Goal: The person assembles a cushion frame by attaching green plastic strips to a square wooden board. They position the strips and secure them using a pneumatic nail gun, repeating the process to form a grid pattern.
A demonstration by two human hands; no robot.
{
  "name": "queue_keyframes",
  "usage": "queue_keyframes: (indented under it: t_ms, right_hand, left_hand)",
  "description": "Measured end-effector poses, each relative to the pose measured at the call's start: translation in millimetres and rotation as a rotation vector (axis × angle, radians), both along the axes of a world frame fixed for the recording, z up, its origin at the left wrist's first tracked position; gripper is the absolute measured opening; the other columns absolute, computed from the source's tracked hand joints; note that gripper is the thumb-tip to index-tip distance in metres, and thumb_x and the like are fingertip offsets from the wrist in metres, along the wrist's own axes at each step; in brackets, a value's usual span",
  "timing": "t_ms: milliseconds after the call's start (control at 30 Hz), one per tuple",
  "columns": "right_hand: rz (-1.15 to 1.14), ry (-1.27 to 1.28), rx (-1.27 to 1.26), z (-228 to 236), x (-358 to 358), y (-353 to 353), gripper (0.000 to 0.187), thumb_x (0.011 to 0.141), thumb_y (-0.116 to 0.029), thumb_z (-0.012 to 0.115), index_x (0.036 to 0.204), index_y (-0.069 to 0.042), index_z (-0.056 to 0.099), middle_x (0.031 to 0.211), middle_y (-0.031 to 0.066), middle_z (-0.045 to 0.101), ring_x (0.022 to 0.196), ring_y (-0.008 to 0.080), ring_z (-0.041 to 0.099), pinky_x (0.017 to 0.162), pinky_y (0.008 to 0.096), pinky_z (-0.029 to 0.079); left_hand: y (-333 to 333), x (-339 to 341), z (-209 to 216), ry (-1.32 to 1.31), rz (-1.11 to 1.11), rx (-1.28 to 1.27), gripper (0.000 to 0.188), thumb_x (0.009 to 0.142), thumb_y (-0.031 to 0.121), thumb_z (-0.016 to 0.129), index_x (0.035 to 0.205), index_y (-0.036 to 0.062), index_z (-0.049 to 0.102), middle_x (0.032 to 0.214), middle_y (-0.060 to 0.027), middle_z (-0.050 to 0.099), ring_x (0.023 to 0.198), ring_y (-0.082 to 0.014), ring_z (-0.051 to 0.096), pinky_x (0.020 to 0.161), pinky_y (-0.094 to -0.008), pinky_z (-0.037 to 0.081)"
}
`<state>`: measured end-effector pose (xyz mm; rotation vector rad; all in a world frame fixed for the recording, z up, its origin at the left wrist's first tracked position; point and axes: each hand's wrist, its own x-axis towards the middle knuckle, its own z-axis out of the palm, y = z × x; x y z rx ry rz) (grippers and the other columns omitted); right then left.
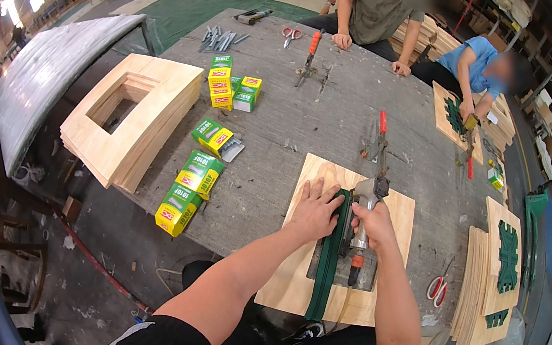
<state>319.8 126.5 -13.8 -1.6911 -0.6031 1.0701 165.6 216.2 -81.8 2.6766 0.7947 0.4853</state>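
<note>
A square plywood panel (pixel 385 308) with a rectangular cutout lies on the table in front of me. A dark green webbing strap (pixel 325 271) runs lengthwise over it, across the cutout. My left hand (pixel 315 211) rests flat with fingers spread on the wood, its thumb side at the strap. In my right hand (pixel 376 225) is a metal pneumatic staple gun (pixel 364 198), held just right of the strap's upper part. The gun has an orange-and-black fitting toward me. Its exact contact with the wood is hidden.
Stacked cut-out panels (pixel 137 104) stand left. Staple boxes (pixel 198 172) and loose staple strips (pixel 223 39) lie nearby. Red-handled scissors (pixel 438 290) lie right, beside panels with woven green straps (pixel 507 258). Across the grey table (pixel 259 142), two people work; one handles a strapped panel (pixel 446 119).
</note>
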Motion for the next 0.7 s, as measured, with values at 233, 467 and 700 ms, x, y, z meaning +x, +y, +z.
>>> queue_keyframes:
  t_ms: [233, 467, 700]
  right_hand:
    - [0.001, -0.077, -0.073, -6, -6, 8, 0.026, 0.093, -0.008, 0.07, 0.114, -0.001, 0.056, 0.084, 0.006, 0.063, 0.055, 0.0136, 0.058, 0.044, 0.0303, 0.046]
    - [-0.008, -0.106, -0.07, -5, -8, 9, 0.028, 0.093, -0.007, 0.07, 0.118, -0.002, 0.056, 0.086, 0.0063, 0.065, 0.054, 0.0131, 0.058, 0.044, 0.0305, 0.045]
    - [-0.012, -0.124, -0.091, -5, -15, 9, 0.028, 0.094, -0.006, 0.069, 0.118, -0.002, 0.055, 0.082, 0.0053, 0.063, 0.054, 0.0126, 0.056, 0.043, 0.0301, 0.044]
  left_hand:
    - [0, -2, -2, -0.064, 0.036, -0.002, 0.056, 0.091, 0.032, 0.064, 0.144, 0.0184, 0.059, 0.163, -0.0129, 0.035, 0.151, -0.0437, 0.028, 0.124, -0.0607, 0.017]
    - [2, -3, -3, -0.026, 0.008, 0.001, 0.057, 0.091, 0.031, 0.064, 0.145, 0.017, 0.058, 0.161, -0.0098, 0.041, 0.15, -0.0449, 0.029, 0.123, -0.0616, 0.017]
    - [2, -3, -3, -0.04, 0.007, -0.013, 0.056, 0.091, 0.032, 0.064, 0.145, 0.0163, 0.058, 0.159, -0.008, 0.044, 0.15, -0.0457, 0.03, 0.123, -0.062, 0.017]
